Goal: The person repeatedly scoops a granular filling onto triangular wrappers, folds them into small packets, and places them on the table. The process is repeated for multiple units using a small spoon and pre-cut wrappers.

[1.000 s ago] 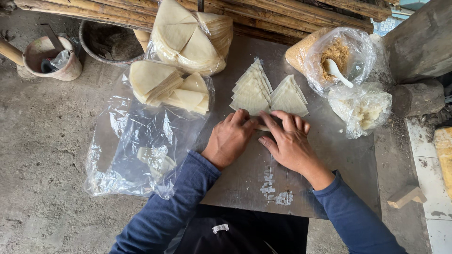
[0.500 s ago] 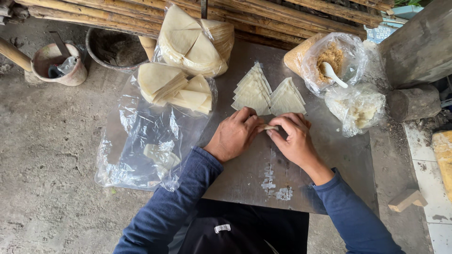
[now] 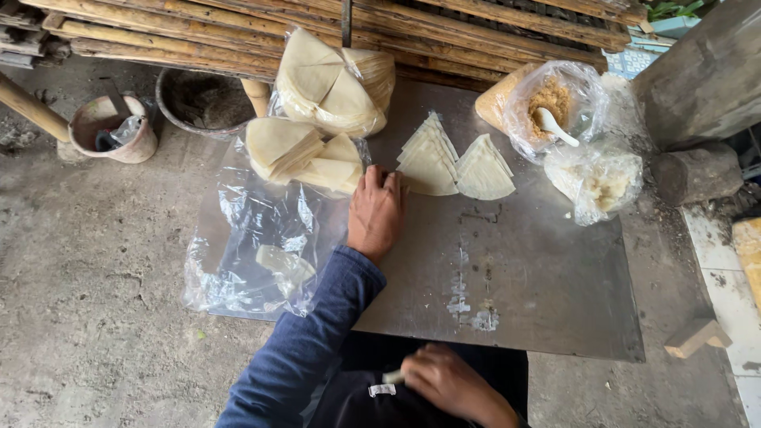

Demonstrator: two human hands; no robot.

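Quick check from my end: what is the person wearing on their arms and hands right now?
Both hands are bare: no gloves, rings or watch show on the left hand or the right hand. The left arm wears a long dark blue sleeve of soft, creased fabric, reaching to the wrist. The right arm's sleeve is cut off by the frame's lower edge, so it cannot be made out.

clay pot far left; wood block btm right, on floor.

Dull grey sheet-metal tray, smudged with white flour; thin matt pale dough wrappers. Clear glossy crinkled plastic sheet, glossy plastic bag of grainy brown filling, white plastic spoon. Rough concrete floor, raw bamboo poles, blue knit sleeve.
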